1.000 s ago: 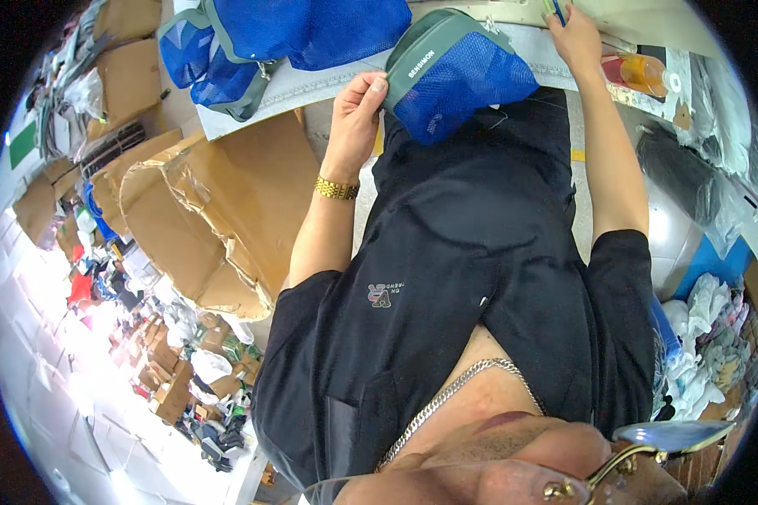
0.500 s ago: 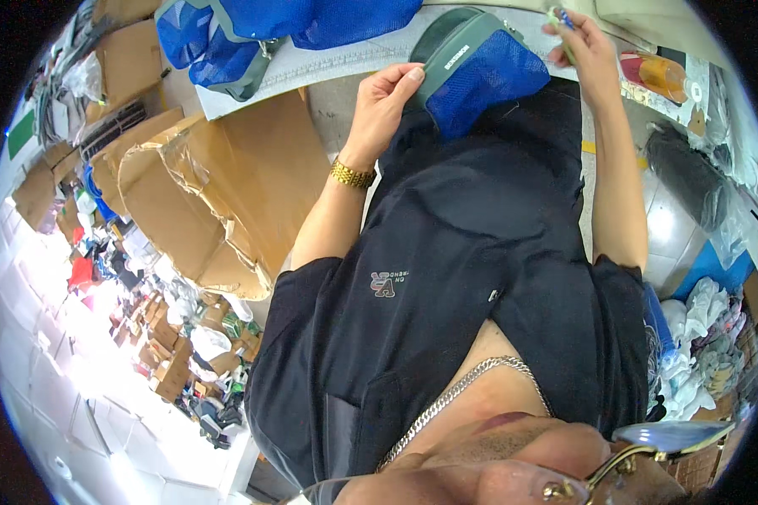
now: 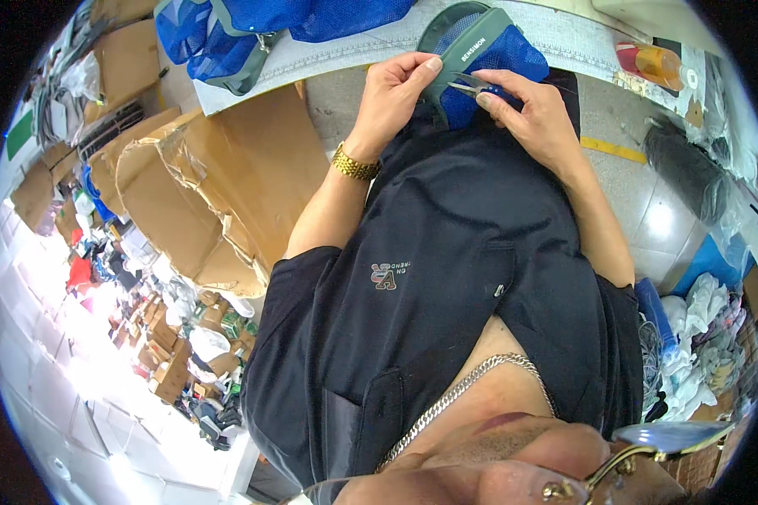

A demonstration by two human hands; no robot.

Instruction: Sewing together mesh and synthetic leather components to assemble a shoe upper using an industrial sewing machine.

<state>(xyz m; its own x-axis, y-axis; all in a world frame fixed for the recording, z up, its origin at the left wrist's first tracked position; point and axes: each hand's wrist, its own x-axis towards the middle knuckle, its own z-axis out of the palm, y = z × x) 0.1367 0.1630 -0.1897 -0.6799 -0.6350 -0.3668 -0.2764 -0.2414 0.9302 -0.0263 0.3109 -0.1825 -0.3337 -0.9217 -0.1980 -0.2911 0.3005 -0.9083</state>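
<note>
A blue mesh bag with a grey-green band [image 3: 473, 44] lies at the table's near edge, partly over my lap. My left hand [image 3: 397, 84] pinches the near left end of its band between thumb and fingers. Thread snips [image 3: 473, 85] with pointed metal blades are in my right hand [image 3: 526, 108], the fingers closed round them. The blades point left and lie over the blue mesh, just right of my left fingertips. Their handles are mostly hidden in the hand.
More blue mesh bags [image 3: 227, 42] with grey-green trim lie at the table's far left. A large open cardboard box [image 3: 253, 168] stands on the left. An amber bottle [image 3: 653, 66] lies on the right of the white table [image 3: 345, 44]. Plastic-wrapped goods [image 3: 691, 172] stand beyond my right arm.
My right hand has come down and left from the upper right, bringing the snips to the bag's band. The left hand keeps its pinch; the bag has turned slightly.
</note>
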